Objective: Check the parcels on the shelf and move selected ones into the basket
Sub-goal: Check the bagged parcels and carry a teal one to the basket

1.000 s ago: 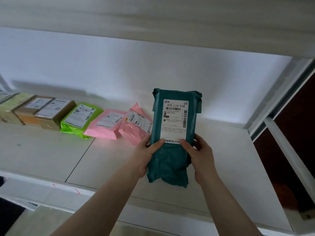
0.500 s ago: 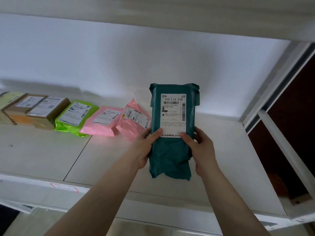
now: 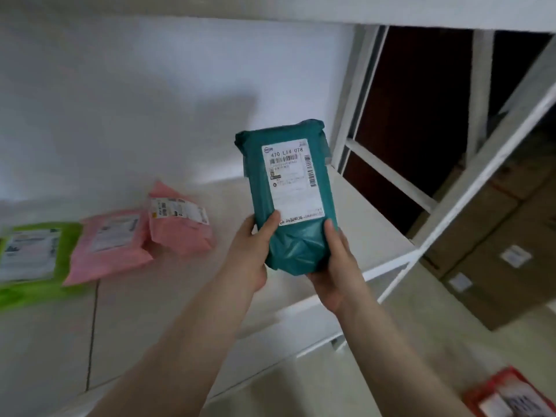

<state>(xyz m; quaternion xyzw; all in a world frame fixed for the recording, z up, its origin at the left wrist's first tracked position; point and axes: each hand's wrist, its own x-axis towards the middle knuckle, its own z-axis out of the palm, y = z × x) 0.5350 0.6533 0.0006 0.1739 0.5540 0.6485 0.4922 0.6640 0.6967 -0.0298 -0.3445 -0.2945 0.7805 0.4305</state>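
I hold a teal parcel point(image 3: 298, 236) upright above the white shelf point(image 3: 156, 311), its white label facing me. My left hand point(image 3: 251, 254) grips its lower left edge, thumb on the label's corner. My right hand point(image 3: 334, 266) cups its bottom right. On the shelf to the left lie two pink parcels point(image 3: 180, 224) point(image 3: 111, 245) and a green parcel point(image 3: 33, 260), all label up. A red-edged item point(image 3: 511, 392) with white labels shows at the bottom right corner; whether it is the basket I cannot tell.
The shelf's white frame posts point(image 3: 481, 164) rise on the right. Behind them are brown cardboard boxes point(image 3: 496, 251) stacked on the floor. Another shelf board point(image 3: 270, 7) runs overhead. The view is motion-blurred.
The view has swung right and tilted. The teal parcel has come off the shelf towards the right edge, still in both hands. The brown parcels at far left have left the view.
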